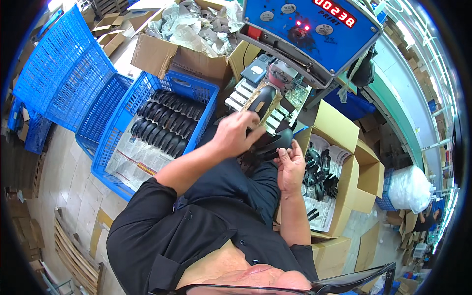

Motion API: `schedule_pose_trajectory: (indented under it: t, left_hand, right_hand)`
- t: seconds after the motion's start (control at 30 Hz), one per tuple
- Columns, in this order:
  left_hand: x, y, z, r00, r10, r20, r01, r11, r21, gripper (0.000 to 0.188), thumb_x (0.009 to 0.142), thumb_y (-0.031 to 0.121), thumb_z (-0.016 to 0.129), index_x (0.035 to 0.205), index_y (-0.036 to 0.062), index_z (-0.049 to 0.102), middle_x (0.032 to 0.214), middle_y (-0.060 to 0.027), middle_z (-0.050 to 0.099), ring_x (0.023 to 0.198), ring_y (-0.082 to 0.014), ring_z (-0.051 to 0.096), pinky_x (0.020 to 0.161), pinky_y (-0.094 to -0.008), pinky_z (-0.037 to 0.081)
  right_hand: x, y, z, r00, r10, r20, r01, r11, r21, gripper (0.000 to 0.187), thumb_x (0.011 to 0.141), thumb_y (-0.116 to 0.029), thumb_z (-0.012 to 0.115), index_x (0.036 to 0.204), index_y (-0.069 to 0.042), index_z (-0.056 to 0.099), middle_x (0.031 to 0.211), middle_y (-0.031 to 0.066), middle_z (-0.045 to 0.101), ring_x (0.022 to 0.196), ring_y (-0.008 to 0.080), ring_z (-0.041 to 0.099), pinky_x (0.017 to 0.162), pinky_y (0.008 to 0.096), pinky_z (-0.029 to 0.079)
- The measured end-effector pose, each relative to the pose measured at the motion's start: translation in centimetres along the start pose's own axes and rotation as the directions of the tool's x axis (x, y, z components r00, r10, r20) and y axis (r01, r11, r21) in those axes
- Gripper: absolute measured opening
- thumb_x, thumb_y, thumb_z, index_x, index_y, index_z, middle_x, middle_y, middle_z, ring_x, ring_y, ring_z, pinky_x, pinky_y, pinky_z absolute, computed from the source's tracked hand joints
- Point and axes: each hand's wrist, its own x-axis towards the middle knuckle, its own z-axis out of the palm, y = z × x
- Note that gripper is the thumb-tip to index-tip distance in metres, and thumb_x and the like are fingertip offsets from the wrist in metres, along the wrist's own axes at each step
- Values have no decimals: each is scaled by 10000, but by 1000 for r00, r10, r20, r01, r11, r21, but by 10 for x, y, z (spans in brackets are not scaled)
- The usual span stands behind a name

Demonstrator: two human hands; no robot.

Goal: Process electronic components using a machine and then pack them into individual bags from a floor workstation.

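Note:
A smooth black curved shell piece (278,142) is in my right hand (290,169), with thumb and fingers pinching its right end. My left hand (238,132) has its fingers curled beside that piece. What they hold, if anything, is hidden. Just beyond the left fingertips, another black curved piece (264,99) rests in a tan-edged fixture (272,110) on the machine. Above the fixture hangs the machine's blue control box (300,34), with buttons and lit red digits.
Left of me, a blue crate (101,157) holds rows of black curved pieces on newspaper. On the right, a cardboard box (344,196) contains loose black parts. Crumpled wrapping fills another carton (196,61) behind the crate. Stacked blue baskets (64,69) stand far left.

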Motion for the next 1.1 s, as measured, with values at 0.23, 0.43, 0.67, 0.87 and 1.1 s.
schedule_pose_trajectory:
  t: [0.23, 0.43, 0.67, 0.87, 1.1]
  left_hand:
    - [59, -9, 5, 999, 38, -27, -26, 928, 372, 409, 824, 348, 808, 1003, 18, 644, 937, -164, 689, 904, -357, 696, 785, -486, 572]
    - [56, -8, -9, 972, 16, -233, 36, 975, 217, 352, 781, 307, 822, 870, 31, 624, 825, -159, 658, 749, -361, 691, 701, -454, 567]
    - [6, -55, -61, 942, -201, -270, 247, 957, 149, 330, 782, 283, 818, 872, 15, 648, 815, -154, 662, 724, -319, 684, 695, -409, 564]
    - [-89, -126, -108, 819, -556, -142, 574, 793, 206, 372, 835, 375, 787, 967, 38, 698, 913, -165, 719, 851, -334, 720, 785, -434, 570]
    - [-207, -263, -212, 668, -600, -440, 743, 511, 431, 390, 861, 404, 765, 1043, 65, 703, 1041, -181, 731, 961, -376, 715, 826, -481, 573]
  right_hand:
    - [39, -16, 15, 995, -96, 28, 98, 992, -82, 582, 988, -54, 728, 1497, 22, 456, 956, -28, 623, 842, 69, 607, 701, 237, 534]
    - [70, -26, 43, 993, -102, 64, 110, 985, -133, 573, 997, -63, 711, 1499, 29, 451, 1000, 0, 637, 871, 81, 619, 691, 231, 535]
    - [125, 4, 72, 983, -182, 35, 182, 905, -384, 571, 936, -97, 785, 1415, 26, 499, 889, 19, 581, 696, 85, 575, 567, 232, 527]
    - [95, 7, 74, 986, -154, -66, 122, 931, -344, 512, 991, -121, 707, 1447, -27, 494, 942, 6, 581, 757, 87, 562, 590, 212, 465]
    - [70, 50, -127, 939, -191, -287, 6, 840, -542, 528, 1024, -129, 683, 1504, -76, 468, 1150, 68, 606, 855, 133, 601, 683, 274, 483]
